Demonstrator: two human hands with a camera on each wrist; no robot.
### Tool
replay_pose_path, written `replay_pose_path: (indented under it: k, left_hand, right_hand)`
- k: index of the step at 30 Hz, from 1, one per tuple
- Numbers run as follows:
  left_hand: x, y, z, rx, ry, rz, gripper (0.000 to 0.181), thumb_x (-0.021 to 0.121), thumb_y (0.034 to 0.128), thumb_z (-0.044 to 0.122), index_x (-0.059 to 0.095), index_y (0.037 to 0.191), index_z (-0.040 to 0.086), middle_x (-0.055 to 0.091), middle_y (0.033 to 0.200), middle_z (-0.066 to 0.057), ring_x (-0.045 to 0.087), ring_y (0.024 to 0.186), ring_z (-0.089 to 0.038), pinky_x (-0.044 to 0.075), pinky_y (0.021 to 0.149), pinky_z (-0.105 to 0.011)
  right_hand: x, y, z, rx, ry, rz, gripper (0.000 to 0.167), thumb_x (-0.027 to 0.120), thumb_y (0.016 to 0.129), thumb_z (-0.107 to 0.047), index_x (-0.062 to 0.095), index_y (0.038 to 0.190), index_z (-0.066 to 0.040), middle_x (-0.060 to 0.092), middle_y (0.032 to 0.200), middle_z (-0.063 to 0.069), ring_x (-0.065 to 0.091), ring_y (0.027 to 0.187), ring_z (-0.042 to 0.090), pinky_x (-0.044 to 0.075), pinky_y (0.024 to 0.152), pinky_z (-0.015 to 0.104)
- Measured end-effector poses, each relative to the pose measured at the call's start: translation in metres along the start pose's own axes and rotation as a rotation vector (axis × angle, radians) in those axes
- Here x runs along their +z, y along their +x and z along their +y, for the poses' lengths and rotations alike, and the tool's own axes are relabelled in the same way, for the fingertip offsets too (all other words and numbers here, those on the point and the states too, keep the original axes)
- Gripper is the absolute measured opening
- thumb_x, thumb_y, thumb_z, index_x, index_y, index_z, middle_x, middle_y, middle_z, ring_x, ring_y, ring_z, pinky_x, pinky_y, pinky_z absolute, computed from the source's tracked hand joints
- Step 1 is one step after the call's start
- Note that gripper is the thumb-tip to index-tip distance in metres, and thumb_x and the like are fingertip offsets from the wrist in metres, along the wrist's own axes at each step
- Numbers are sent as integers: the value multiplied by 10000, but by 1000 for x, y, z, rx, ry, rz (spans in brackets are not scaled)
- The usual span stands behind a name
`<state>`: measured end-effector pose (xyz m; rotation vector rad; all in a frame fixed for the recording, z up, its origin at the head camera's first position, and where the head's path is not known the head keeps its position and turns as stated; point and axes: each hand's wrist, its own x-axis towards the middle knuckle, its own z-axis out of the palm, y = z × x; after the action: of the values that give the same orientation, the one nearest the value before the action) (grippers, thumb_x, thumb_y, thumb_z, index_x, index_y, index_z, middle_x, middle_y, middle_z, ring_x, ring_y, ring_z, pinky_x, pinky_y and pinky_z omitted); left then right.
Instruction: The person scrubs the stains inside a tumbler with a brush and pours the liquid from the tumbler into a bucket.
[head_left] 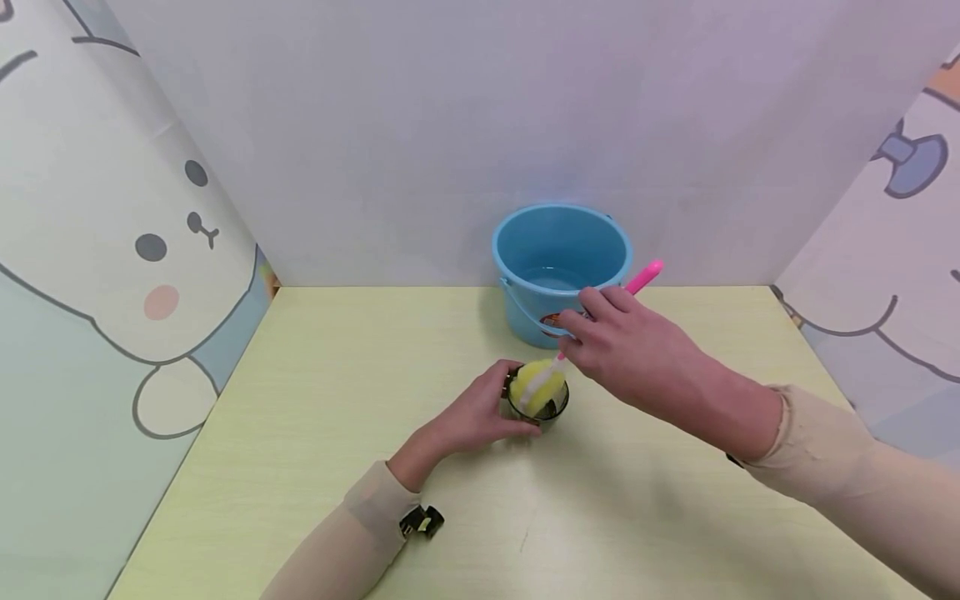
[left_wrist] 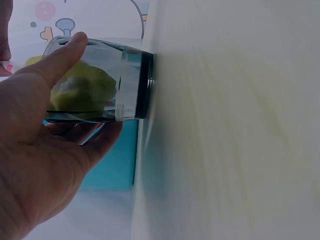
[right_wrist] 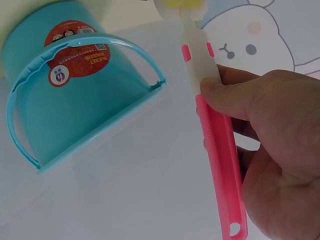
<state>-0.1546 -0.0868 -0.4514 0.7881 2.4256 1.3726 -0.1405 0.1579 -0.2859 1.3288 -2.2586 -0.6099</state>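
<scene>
Glass (left_wrist: 129, 82): upright on the bench (head_left: 360, 350), in from the far edge and about midway between the side edges; its base appears to meet the surface, which likely helps you steady it.
Left hand (head_left: 480, 414): you hold the glass in a wide curve, thumb along the near side and fingers round the other, probably to brace its wall while leaving the mouth clear.
Brush (right_wrist: 220, 145): slanted, with its sponge head (head_left: 542, 382) down in the glass and its handle end pointing up toward the far edge's right corner; that slant seems to let the sponge lie against the inside.
Right hand (head_left: 628, 346): you have it closed round the brush near the neck, thumb on the pale part just above the pink; a hold that close to the head should give you finer control.
Bucket (head_left: 540, 306): upright at the far edge, a little right of its middle, close behind the glass; presumably kept within your reach. A shine at the bottom may be water, but you can't be sure.
Bucket handle (right_wrist: 112, 40): folded down on your side, leaving the bucket's mouth unobstructed.
</scene>
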Motion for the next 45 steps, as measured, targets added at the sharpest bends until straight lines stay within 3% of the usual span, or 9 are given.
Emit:
replay_pose_path:
  k: [14, 28, 35, 45]
  left_hand:
    - [-1, -2, 1, -26, 13, -9, 899, 950, 827, 331, 414, 1505, 84, 571, 1369, -13, 584, 1239, -160, 497, 1077, -352]
    - [-1, -2, 1, -40, 8, -8, 895, 953, 820, 351, 423, 1499, 110, 561, 1395, 5, 556, 1274, -148, 467, 1118, -363]
    - [-1, -1, 1, -51, 7, -7, 909, 957, 818, 325, 417, 1511, 93, 558, 1406, -4, 552, 1280, -160, 467, 1119, -374]
    - [0, -1, 1, -66, 11, -10, 911, 953, 817, 356, 416, 1511, 112, 551, 1429, -10, 533, 1305, -171, 454, 1137, -385]
  right_hand:
    - [-2, 0, 3, 24, -23, -27, 589, 1060, 613, -284, 782, 1079, -55, 594, 1017, 146, 514, 907, 335, 465, 815, 412]
    - [-15, -4, 6, 27, -33, -85, 583, 1061, 610, -278, 771, 1057, -40, 595, 1001, 140, 518, 951, 339, 462, 825, 418]
    - [-18, -8, 9, 19, -11, -71, 563, 1068, 587, -296, 767, 1000, -60, 574, 982, 133, 506, 928, 329, 445, 799, 411]
    - [-20, -12, 14, 15, 55, -102, 574, 1056, 613, -295, 806, 1106, -140, 592, 1041, 118, 510, 965, 324, 450, 818, 423]
